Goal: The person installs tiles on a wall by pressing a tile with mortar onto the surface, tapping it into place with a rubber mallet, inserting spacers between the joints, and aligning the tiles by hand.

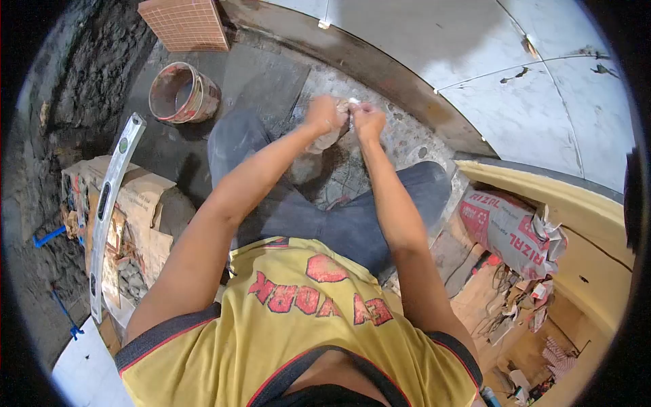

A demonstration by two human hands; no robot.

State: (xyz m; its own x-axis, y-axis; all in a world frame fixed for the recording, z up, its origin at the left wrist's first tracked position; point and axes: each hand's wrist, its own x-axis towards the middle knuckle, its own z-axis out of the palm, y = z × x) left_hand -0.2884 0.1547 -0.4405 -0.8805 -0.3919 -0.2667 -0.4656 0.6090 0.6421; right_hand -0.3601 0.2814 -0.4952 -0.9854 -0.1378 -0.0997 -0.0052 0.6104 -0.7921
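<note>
Out in front of me, above the floor between my knees, both hands meet at the neck of a small translucent plastic bag [327, 141]. My left hand [324, 113] is closed around its gathered upper part and slightly blurred. My right hand [368, 123] pinches a whitish end of it, close beside the left. The bag's body hangs below the left hand, partly hidden by that wrist. What the bag holds is too blurred to make out.
A stained bucket [184, 93] stands at left near a tile with a grid-patterned back [184, 26]. A spirit level [112, 203] leans by cardboard [139, 193]. At right are a cement sack [512, 234] and scattered debris [508, 305]. Large tiles [475, 81] cover the wall ahead.
</note>
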